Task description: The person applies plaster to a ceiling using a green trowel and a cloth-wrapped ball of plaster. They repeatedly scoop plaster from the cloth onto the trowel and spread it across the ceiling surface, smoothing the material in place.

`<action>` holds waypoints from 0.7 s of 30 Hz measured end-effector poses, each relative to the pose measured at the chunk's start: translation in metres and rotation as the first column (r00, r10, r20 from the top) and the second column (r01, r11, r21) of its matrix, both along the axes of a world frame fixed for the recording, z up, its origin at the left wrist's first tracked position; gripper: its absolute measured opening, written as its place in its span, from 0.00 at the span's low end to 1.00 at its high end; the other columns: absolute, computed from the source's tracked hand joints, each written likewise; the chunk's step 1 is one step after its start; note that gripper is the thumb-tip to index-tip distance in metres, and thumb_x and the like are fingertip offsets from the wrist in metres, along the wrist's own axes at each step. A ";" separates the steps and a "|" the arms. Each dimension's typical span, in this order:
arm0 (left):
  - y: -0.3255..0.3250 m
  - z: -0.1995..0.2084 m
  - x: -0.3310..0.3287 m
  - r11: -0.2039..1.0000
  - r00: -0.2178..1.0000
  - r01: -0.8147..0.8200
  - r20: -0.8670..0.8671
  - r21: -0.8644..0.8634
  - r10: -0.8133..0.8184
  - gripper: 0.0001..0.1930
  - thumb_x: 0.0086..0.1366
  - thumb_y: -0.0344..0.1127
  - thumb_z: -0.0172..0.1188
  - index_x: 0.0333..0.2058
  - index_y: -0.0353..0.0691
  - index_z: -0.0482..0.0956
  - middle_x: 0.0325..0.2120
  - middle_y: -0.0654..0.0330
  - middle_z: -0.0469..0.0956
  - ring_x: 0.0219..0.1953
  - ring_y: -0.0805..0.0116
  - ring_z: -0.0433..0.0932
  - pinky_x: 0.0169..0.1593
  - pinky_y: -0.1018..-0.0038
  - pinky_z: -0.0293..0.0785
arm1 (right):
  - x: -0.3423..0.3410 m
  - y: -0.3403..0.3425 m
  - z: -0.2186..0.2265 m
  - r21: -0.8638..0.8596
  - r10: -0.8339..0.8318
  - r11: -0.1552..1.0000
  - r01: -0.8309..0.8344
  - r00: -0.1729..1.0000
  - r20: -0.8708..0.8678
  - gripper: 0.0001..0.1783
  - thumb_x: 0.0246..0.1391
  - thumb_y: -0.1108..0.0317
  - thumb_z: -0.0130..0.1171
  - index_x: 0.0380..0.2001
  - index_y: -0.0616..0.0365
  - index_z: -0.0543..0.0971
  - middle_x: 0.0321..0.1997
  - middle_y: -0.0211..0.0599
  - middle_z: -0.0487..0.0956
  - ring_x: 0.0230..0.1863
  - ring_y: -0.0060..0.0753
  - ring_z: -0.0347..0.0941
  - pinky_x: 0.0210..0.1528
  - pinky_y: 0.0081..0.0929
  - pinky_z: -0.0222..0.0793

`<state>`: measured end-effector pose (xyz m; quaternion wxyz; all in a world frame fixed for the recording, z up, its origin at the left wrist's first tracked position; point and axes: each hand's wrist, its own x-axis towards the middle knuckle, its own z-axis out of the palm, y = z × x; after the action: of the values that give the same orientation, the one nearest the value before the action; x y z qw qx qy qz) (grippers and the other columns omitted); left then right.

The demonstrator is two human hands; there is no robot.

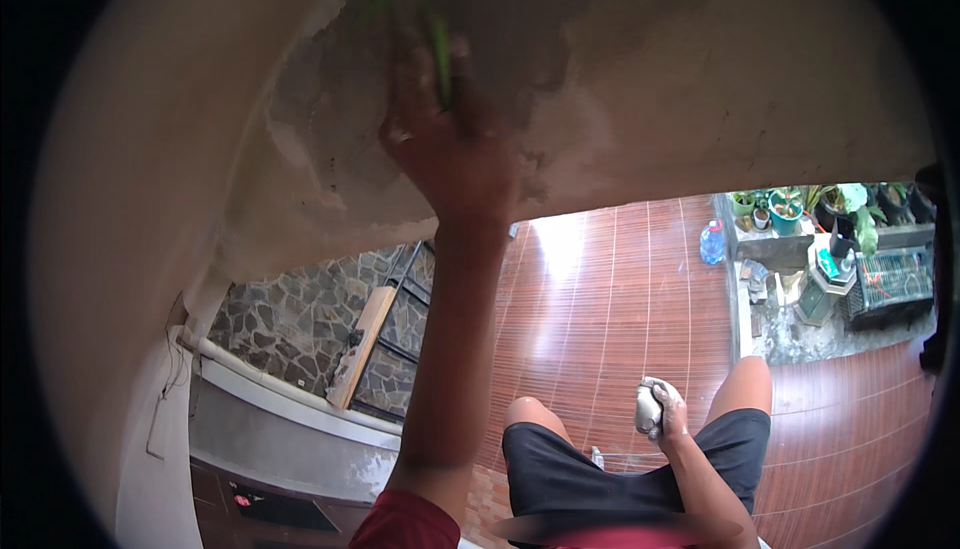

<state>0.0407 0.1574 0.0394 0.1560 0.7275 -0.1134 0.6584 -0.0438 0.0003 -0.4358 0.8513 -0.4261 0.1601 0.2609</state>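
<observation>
My left hand (455,154) is raised against a beige plastered surface (690,109), its fingers closed round a thin green scraper (441,61). Motion blurs both the tool and the fingertips. A darker grey, uneven patch (520,19) spreads around the scraper, with ragged pale edges. Lower down, between my knees, my right hand (674,419) grips a whitish, smooth lump (650,407) that looks like putty, perhaps in a bag. White smears show on the fingers of both hands.
Far below is a reddish-brown tiled floor (610,299). A ladder-like black frame with a wooden board (365,344) stands at left, over stone paving (270,309). Potted plants (787,204), a blue plastic bottle (712,243) and a wire cage (893,284) are at right.
</observation>
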 end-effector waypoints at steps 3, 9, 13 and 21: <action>-0.003 -0.005 -0.017 0.997 0.998 0.059 0.029 0.046 -0.060 0.21 0.69 0.38 0.53 0.52 0.24 0.72 0.44 0.40 0.79 0.44 0.50 0.81 0.49 0.65 0.76 | -0.005 -0.001 0.004 0.100 0.014 0.995 -0.019 0.999 0.050 0.15 0.58 0.64 0.56 0.47 0.56 0.77 0.33 0.33 0.80 0.25 0.27 0.75 0.19 0.24 0.70; 0.053 0.008 -0.036 0.986 0.951 -0.161 0.259 -0.041 0.166 0.17 0.69 0.33 0.49 0.52 0.28 0.72 0.45 0.40 0.78 0.46 0.50 0.81 0.47 0.62 0.78 | -0.011 -0.005 0.012 0.161 0.068 0.981 -0.107 0.971 0.229 0.26 0.62 0.48 0.50 0.46 0.62 0.76 0.33 0.38 0.79 0.26 0.32 0.76 0.25 0.30 0.75; 0.081 0.025 -0.019 0.937 0.913 -0.345 0.250 0.057 0.322 0.23 0.71 0.36 0.47 0.58 0.25 0.67 0.54 0.37 0.72 0.53 0.48 0.76 0.54 0.61 0.74 | -0.010 -0.011 0.015 0.348 0.167 0.919 -0.185 0.983 0.081 0.35 0.64 0.38 0.38 0.44 0.62 0.78 0.35 0.38 0.81 0.32 0.32 0.77 0.33 0.30 0.73; 0.013 -0.003 0.011 0.977 0.975 -0.168 0.168 0.134 0.145 0.22 0.70 0.38 0.51 0.58 0.30 0.70 0.53 0.40 0.74 0.50 0.48 0.78 0.51 0.63 0.74 | -0.006 -0.011 0.012 0.389 0.178 0.898 -0.207 0.978 0.108 0.32 0.64 0.44 0.40 0.43 0.64 0.78 0.35 0.39 0.81 0.32 0.33 0.77 0.34 0.30 0.74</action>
<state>0.0520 0.1705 0.0364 0.0398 0.6894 -0.1160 0.7139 -0.0502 -0.0102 -0.4237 0.8952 -0.2665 0.0310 0.3559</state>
